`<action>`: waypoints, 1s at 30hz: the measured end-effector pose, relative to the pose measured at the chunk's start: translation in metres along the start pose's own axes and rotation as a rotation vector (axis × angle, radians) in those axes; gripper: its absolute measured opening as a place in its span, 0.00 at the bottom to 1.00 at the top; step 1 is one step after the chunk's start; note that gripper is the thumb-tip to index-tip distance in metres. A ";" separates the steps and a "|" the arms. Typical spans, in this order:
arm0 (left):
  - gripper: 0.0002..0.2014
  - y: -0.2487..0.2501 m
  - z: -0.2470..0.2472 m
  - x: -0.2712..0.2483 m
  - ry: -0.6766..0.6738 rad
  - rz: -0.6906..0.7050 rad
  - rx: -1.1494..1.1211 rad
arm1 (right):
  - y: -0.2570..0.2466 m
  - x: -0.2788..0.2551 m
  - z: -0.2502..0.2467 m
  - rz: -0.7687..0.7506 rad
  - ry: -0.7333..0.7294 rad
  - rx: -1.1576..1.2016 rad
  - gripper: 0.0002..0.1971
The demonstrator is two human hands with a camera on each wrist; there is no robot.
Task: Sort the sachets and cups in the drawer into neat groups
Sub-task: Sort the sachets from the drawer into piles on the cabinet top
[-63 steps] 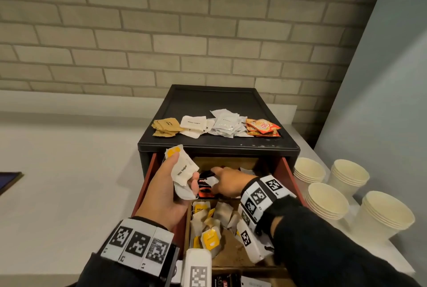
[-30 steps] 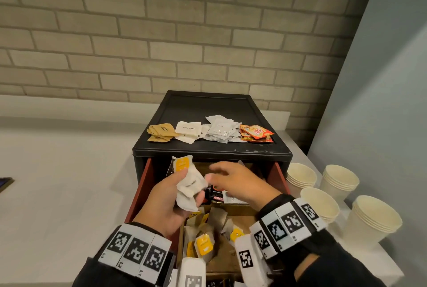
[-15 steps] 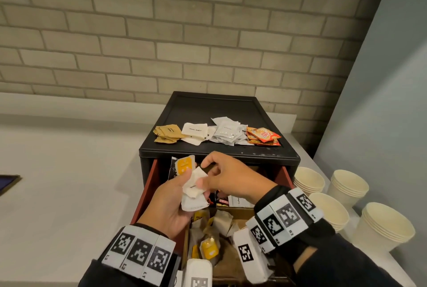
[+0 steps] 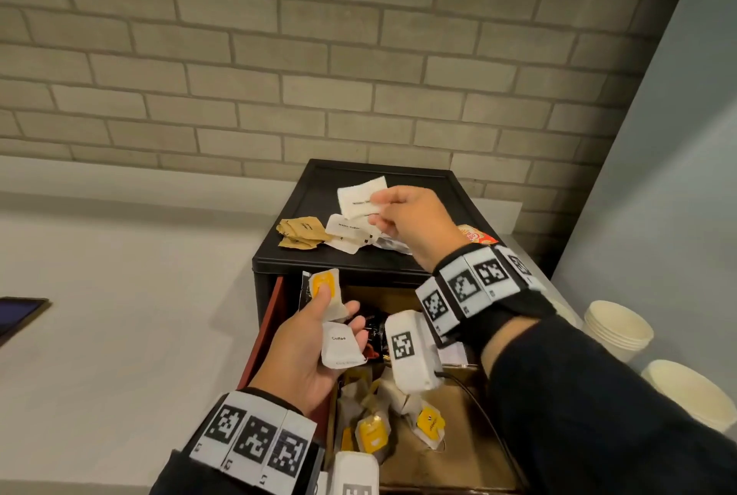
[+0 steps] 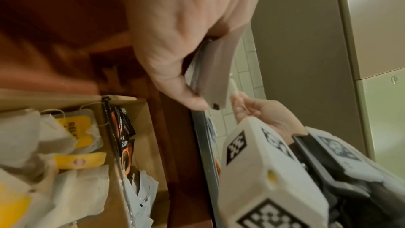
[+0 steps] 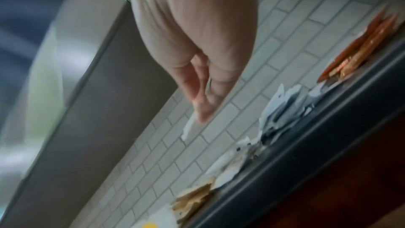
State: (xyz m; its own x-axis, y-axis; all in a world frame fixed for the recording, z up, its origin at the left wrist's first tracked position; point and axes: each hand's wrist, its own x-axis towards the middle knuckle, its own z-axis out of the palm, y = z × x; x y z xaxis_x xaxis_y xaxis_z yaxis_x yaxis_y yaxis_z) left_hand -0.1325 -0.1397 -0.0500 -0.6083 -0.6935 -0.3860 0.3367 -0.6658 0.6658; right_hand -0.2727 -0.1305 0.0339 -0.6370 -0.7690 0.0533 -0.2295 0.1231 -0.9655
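Note:
My right hand [image 4: 393, 211] pinches a white sachet [image 4: 361, 197] by its edge, held above the pile of white sachets [image 4: 347, 233] on top of the black drawer unit [image 4: 399, 171]. Beside that pile lie brown sachets [image 4: 301, 233] to the left and orange ones [image 4: 472, 234] to the right. My left hand [image 4: 315, 339] holds a small bunch of sachets [image 4: 339, 349] over the open drawer [image 4: 450, 434]: a yellow-tagged one [image 4: 325, 289] and a white one marked Coffee. The drawer holds more yellow-tagged bags [image 4: 373, 432] and dark sachets [image 5: 124, 138].
Stacks of paper cups [image 4: 618, 329] stand on the white counter [image 4: 119, 315] to the right of the unit. A dark tablet [image 4: 18, 315] lies at the counter's left edge. A brick wall rises behind, a grey panel on the right.
My right hand took a white sachet from the bunch in my left hand and lifted it up over the top of the unit. The left hand stayed over the drawer.

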 end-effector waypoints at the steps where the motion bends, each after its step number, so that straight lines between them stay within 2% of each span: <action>1: 0.17 0.001 -0.001 0.000 -0.010 -0.001 -0.003 | 0.000 0.005 0.004 0.028 -0.057 -0.027 0.14; 3: 0.19 0.002 -0.002 -0.001 -0.032 -0.011 -0.020 | 0.004 0.009 0.012 0.038 -0.121 -0.163 0.18; 6: 0.21 0.004 -0.003 0.000 -0.055 -0.034 -0.027 | 0.013 -0.004 0.015 -0.040 -0.070 -0.351 0.17; 10: 0.16 0.003 -0.001 0.000 -0.092 -0.061 0.022 | 0.026 -0.035 0.016 -0.230 -0.338 -0.524 0.16; 13: 0.16 0.003 -0.001 -0.004 -0.140 -0.127 0.025 | 0.036 -0.038 0.010 -0.280 -0.237 -0.546 0.08; 17: 0.16 0.005 -0.002 -0.007 -0.172 -0.157 -0.014 | 0.039 -0.042 -0.007 -0.225 -0.125 -0.441 0.11; 22: 0.15 0.005 0.000 -0.009 -0.156 -0.133 -0.008 | 0.043 -0.059 -0.030 -0.109 -0.069 -0.365 0.11; 27: 0.17 0.002 0.002 -0.009 -0.126 -0.063 0.051 | 0.054 -0.076 -0.048 0.023 -0.152 -0.566 0.05; 30: 0.15 0.000 0.003 -0.009 -0.120 -0.059 0.049 | 0.062 -0.081 -0.041 0.025 -0.224 -0.672 0.05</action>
State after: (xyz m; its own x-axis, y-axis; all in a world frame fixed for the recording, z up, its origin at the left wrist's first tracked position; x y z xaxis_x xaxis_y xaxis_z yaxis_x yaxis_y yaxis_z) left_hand -0.1298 -0.1324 -0.0447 -0.7085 -0.6137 -0.3484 0.2640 -0.6883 0.6756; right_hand -0.2656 -0.0344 -0.0201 -0.4976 -0.8627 -0.0903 -0.6676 0.4473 -0.5952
